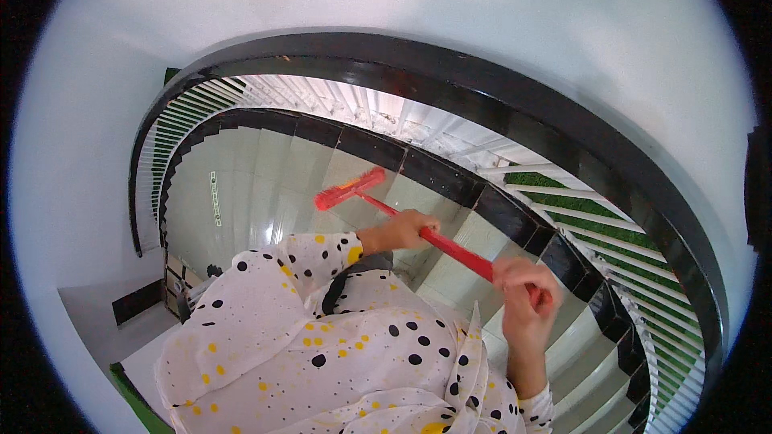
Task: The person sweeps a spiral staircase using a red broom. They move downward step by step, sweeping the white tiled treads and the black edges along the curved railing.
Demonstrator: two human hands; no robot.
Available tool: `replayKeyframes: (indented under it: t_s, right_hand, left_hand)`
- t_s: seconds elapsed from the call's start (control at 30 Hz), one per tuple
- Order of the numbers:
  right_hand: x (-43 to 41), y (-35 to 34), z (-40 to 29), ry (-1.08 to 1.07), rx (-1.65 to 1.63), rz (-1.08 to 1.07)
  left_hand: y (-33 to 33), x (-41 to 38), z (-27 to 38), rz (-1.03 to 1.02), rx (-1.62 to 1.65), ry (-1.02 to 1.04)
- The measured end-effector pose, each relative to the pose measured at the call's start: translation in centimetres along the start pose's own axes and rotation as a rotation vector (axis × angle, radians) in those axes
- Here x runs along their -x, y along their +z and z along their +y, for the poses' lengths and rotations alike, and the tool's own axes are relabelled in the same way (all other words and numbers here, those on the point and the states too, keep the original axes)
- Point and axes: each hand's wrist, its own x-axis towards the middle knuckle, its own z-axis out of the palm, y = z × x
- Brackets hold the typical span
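Both my hands grip the red handle of a long-handled broom. My left hand wraps the handle nearer the broom's head. Closer to the handle's far end, my right hand is closed around it at the right. The red bristle head, with an orange strip on it, is over the pale tiled steps, left of the handle. Whether the bristles touch the floor I cannot tell. The handle slants down from upper left to lower right before my dotted white garment.
A glossy dark handrail curves round the staircase above white balusters. Dark edging tiles run along the steps' outer side. Green artificial grass shows behind the balusters. A pale wall rises at the left.
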Motion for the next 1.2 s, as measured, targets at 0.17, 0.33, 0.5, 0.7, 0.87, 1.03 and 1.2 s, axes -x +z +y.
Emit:
replayKeyframes:
  t_s: [0.17, 0.33, 0.5, 0.7, 0.87, 1.03, 1.2]
  right_hand:
    - [0.5, -0.5, -4.5, -0.154, 0.027, -0.208]
    - [-0.8, -1.3, -4.0, -0.164, 0.132, -0.384]
    - [-2.3, -2.1, 0.8, -0.062, 0.12, -0.22]
    - [-2.0, -1.7, 1.5, 0.022, 0.035, -0.19]
    - [-1.9, -1.8, 0.2, -0.141, 0.009, -0.356]
    - [-2.3, 0.3, 1.1, -0.135, 0.122, -0.323]
    - [-2.6, 0.2, 4.9, -0.182, 0.107, -0.089]
  left_hand:
    - [2.2, -2.1, 3.7, 0.182, -0.096, 0.121]
    - [1.7, -5.9, 2.9, 0.435, -0.164, 0.259]
    - [1.8, -6.8, -1.1, 0.327, -0.119, 0.149]
    - [3.8, -2.4, -2.7, 0.322, -0.079, 0.061]
    - [3.2, -1.4, -0.6, 0.447, -0.166, 0.109]
    - [0.0, -4.1, -2.0, 0.537, -0.242, 0.169]
    - [-2.1, -6.6, -3.9, 0.313, -0.209, 0.239]
